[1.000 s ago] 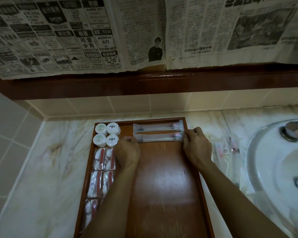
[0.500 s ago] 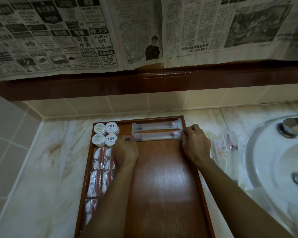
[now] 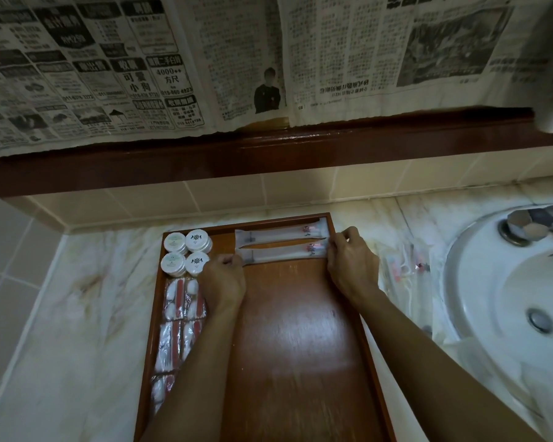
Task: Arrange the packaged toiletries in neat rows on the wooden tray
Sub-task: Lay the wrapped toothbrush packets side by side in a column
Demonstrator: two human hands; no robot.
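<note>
Pinching each end, left hand (image 3: 224, 279) and right hand (image 3: 348, 263) have nudged the second toothbrush packet (image 3: 281, 252) snug against the first (image 3: 281, 232) at the tray's (image 3: 300, 346) far edge.

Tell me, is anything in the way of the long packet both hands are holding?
Nothing visible. The left hand and right hand pinch the second long packet, already lying beside the first packet on the tray.

One wooden tray (image 3: 296, 362) holds four round white containers (image 3: 186, 252) in a two-by-two block and two long sachets (image 3: 281, 244) lying side by side. Down its left edge lie cotton-and-stick packets (image 3: 183, 301), at least five showing, the nearest partly hidden; two hands (image 3: 224, 280) reach in
</note>
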